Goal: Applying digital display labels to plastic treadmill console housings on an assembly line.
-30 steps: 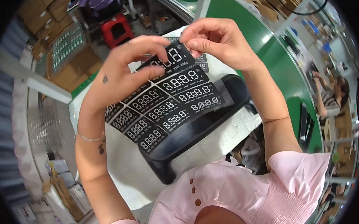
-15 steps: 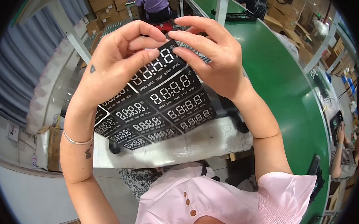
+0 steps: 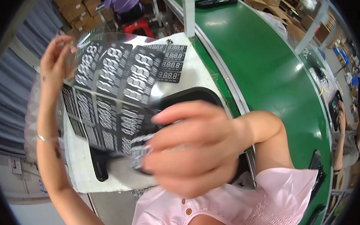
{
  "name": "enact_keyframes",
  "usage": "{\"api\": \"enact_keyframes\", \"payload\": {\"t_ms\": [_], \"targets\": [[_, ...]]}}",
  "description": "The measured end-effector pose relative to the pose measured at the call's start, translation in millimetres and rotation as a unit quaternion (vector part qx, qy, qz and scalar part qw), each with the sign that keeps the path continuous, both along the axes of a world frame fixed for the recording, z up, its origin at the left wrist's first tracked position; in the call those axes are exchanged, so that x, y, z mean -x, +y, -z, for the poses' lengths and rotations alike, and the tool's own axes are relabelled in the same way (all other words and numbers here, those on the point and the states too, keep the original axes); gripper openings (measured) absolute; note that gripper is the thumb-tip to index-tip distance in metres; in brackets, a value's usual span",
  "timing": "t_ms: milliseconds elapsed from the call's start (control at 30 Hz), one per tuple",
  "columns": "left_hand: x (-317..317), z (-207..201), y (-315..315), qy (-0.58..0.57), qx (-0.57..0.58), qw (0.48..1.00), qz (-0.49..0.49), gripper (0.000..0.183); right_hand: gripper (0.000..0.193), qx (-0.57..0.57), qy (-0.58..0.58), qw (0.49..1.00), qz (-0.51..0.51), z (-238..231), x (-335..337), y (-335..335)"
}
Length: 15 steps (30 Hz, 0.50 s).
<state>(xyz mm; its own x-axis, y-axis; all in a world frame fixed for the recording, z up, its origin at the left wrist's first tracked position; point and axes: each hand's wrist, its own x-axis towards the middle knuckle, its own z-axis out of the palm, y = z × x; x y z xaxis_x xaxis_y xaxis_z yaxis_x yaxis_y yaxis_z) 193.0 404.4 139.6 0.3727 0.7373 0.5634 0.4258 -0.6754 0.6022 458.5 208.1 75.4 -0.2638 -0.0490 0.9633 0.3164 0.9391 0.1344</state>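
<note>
Clear film [image 3: 105, 75] now peeled up from black panel sheet, left hand [image 3: 55, 58] pinching film corner; right hand [image 3: 190, 148] gripping sheet's near edge; second sheet [image 3: 171, 62] beyond on table [image 3: 202, 76].

Clear flexible sheet [image 3: 105, 92] of black digit-display panels, lifted and curled, blurred at its lower end

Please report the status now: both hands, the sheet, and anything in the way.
Left hand pinches clear sheet of black digit panels, lifted. Right hand grips one small panel, blurred. Black tray on white table below.
</note>
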Motion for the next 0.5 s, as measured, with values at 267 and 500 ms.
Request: {"api": "enact_keyframes", "payload": {"t_ms": [267,500], "targets": [[-23.0,13.6,174.2,0.405,0.173,0.898,-0.011,0.021,0.017,0.517,0.248,0.818,0.040,31.9,-117.4,52.2],[-52.0,136.1,154.2,0.398,-0.136,0.906,0.047,0.036,0.012,0.666,0.424,0.606,-0.095,114.1,-153.1,84.4]]}}
